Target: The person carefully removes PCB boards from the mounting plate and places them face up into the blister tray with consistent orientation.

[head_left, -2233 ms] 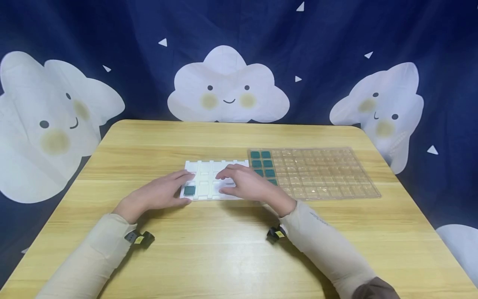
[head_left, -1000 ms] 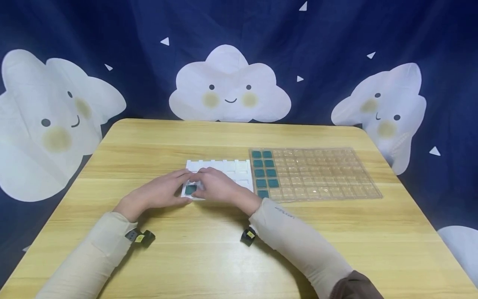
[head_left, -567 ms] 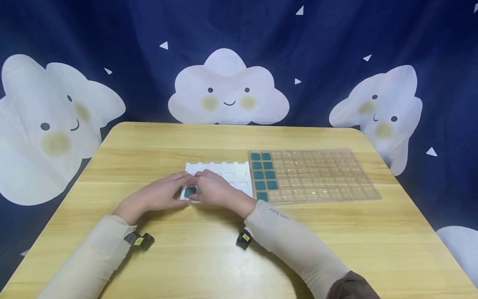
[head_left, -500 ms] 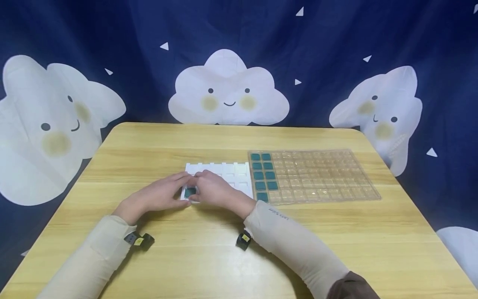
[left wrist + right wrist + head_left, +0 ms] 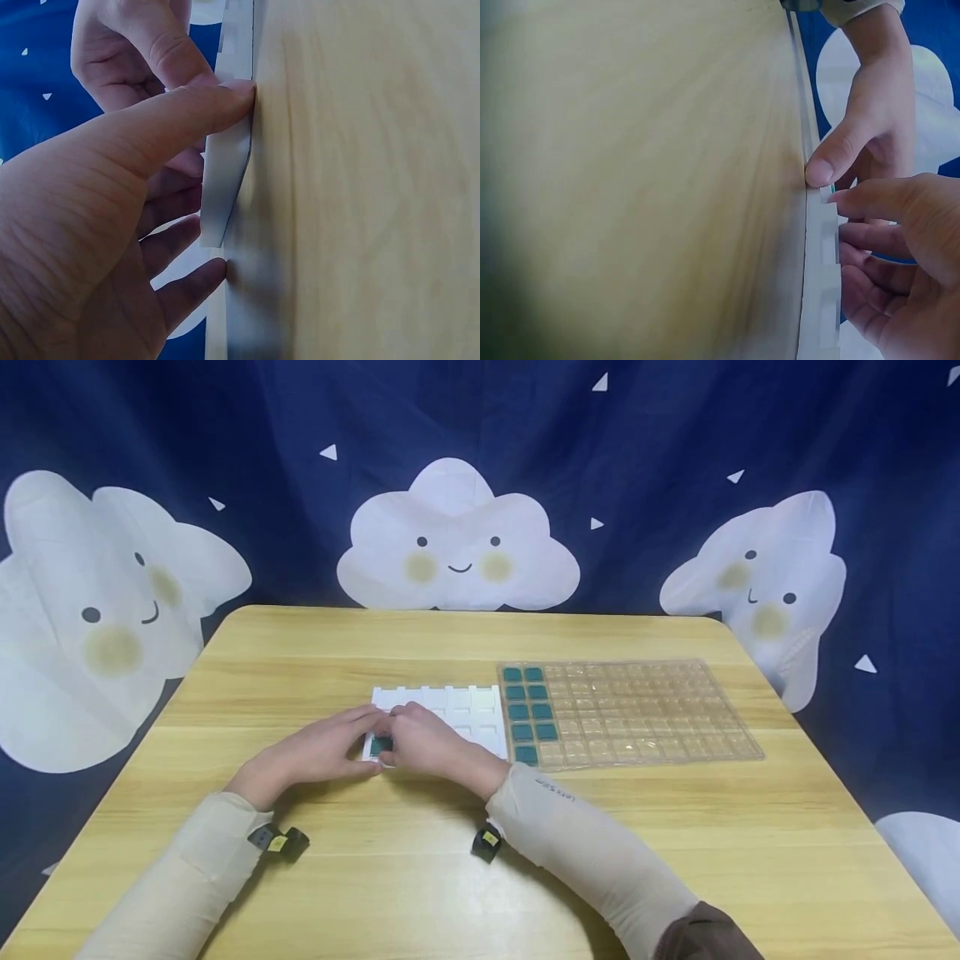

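Observation:
A white compartmented tray (image 5: 483,697) lies on the table in front of me. My left hand (image 5: 318,747) grips its left end, the thumb on the near edge, as the left wrist view also shows. In the near left compartment sits a dark green square piece (image 5: 379,746), partly covered by fingers. My right hand (image 5: 429,741) is over that compartment with curled fingers, its thumb beside the piece. In the right wrist view the right thumb (image 5: 855,201) meets the tray's edge close to the left thumb. Whether the right fingertips pinch something is hidden.
A clear blister tray (image 5: 645,706) adjoins the white tray on the right. Green squares (image 5: 519,712) fill most of its two left columns. Wrist cameras (image 5: 486,843) hang below both forearms. A dark blue cloud-print curtain (image 5: 637,427) stands behind the wooden table (image 5: 360,877).
My right hand has moved left from the white tray's right half to its near left compartment, its fingers closing in over the green square. The left hand has kept its hold.

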`<act>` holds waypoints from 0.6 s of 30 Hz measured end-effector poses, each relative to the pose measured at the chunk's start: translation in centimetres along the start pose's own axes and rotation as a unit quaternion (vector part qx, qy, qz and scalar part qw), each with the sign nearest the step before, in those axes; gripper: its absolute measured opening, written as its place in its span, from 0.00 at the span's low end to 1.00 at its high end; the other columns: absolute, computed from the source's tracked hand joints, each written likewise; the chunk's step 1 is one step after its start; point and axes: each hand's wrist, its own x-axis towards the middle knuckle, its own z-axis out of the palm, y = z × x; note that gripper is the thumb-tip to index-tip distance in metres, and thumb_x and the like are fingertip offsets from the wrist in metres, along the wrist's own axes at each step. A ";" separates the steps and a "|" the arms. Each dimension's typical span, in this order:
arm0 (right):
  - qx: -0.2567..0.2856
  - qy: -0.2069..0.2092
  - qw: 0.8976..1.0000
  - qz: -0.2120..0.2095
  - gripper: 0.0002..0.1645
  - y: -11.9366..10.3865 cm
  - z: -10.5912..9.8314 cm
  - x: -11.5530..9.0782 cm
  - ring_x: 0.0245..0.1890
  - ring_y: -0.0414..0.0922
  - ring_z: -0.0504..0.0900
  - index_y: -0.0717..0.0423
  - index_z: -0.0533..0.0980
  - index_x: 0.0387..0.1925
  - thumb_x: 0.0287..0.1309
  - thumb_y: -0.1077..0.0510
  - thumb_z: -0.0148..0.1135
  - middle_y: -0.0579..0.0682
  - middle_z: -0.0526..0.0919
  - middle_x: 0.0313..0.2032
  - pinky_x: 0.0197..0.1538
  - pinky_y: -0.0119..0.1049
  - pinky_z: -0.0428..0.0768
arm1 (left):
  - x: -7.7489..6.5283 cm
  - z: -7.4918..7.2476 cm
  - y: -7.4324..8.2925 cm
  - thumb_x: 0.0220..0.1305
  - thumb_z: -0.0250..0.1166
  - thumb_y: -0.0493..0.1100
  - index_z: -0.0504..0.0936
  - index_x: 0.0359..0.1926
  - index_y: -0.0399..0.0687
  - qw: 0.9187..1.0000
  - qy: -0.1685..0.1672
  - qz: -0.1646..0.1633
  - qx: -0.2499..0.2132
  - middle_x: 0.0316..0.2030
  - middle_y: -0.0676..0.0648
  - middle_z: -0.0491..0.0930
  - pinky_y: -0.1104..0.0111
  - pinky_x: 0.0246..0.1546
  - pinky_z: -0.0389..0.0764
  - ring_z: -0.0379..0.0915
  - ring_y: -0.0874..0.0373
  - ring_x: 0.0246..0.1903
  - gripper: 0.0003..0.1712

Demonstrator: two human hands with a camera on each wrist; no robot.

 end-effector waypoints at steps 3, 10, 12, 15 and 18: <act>0.000 0.002 1.000 0.000 0.20 -0.1 0.0 0.0 0.36 0.36 0.74 0.50 0.83 0.49 0.56 0.46 0.70 0.39 0.80 0.33 0.53 0.29 0.73 | 0.0 -0.1 0.0 0.60 0.67 0.60 0.65 0.71 0.46 1.000 -0.002 0.001 -0.003 0.70 0.44 0.62 0.49 0.69 0.60 0.54 0.43 0.70 0.43; 0.011 -0.007 1.000 0.012 0.24 0.1 0.0 0.1 0.41 0.39 0.76 0.51 0.82 0.52 0.55 0.46 0.70 0.41 0.82 0.39 0.53 0.29 0.74 | -0.1 0.1 0.0 0.61 0.67 0.61 0.65 0.71 0.44 1.000 0.004 0.006 -0.003 0.70 0.42 0.62 0.47 0.68 0.61 0.55 0.41 0.69 0.44; 0.012 -0.006 1.000 0.013 0.25 0.1 0.0 0.1 0.42 0.39 0.76 0.50 0.82 0.53 0.56 0.46 0.70 0.42 0.82 0.40 0.53 0.29 0.74 | -0.1 0.1 0.0 0.60 0.67 0.60 0.65 0.71 0.44 1.000 0.006 0.005 -0.003 0.70 0.42 0.62 0.47 0.67 0.61 0.56 0.40 0.69 0.44; 0.019 0.002 1.000 0.015 0.24 0.1 0.0 0.1 0.42 0.39 0.76 0.49 0.82 0.52 0.55 0.47 0.70 0.42 0.82 0.41 0.50 0.28 0.74 | 0.0 0.1 0.0 0.60 0.67 0.60 0.65 0.71 0.45 1.000 0.003 -0.003 -0.004 0.70 0.42 0.62 0.47 0.67 0.61 0.56 0.41 0.69 0.44; 0.029 0.009 0.999 0.015 0.23 0.1 -0.2 0.0 0.42 0.39 0.76 0.49 0.83 0.51 0.54 0.48 0.71 0.42 0.82 0.41 0.48 0.27 0.74 | 0.0 0.0 0.1 0.60 0.68 0.59 0.65 0.71 0.47 1.000 0.000 -0.009 -0.006 0.70 0.44 0.62 0.48 0.68 0.61 0.56 0.42 0.69 0.44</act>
